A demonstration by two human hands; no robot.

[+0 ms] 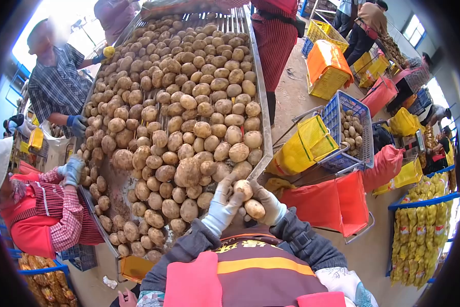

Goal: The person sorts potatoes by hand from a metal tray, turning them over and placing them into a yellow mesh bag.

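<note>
My left hand (pixel 222 203), in a pale work glove, is closed at the near right corner of a metal sorting table (pixel 264 117). Its fingers press on a potato (pixel 243 190). Close beside it, my gloved right hand (pixel 270 202) curls round a second potato (pixel 254 209); the two potatoes sit between my hands, nearly touching. The palms and part of the fingers are hidden. Many soil-marked potatoes (pixel 188 171) cover the slatted table in front of me, with a large one just beyond my left hand.
Co-workers in gloves stand along the table's left side (pixel 61 87); another is at the far right. To my right are yellow sack-lined frames (pixel 304 146), a blue crate (pixel 365 123) with potatoes, and a red bag (pixel 324 202). Netted bags (pixel 421 230) hang further right.
</note>
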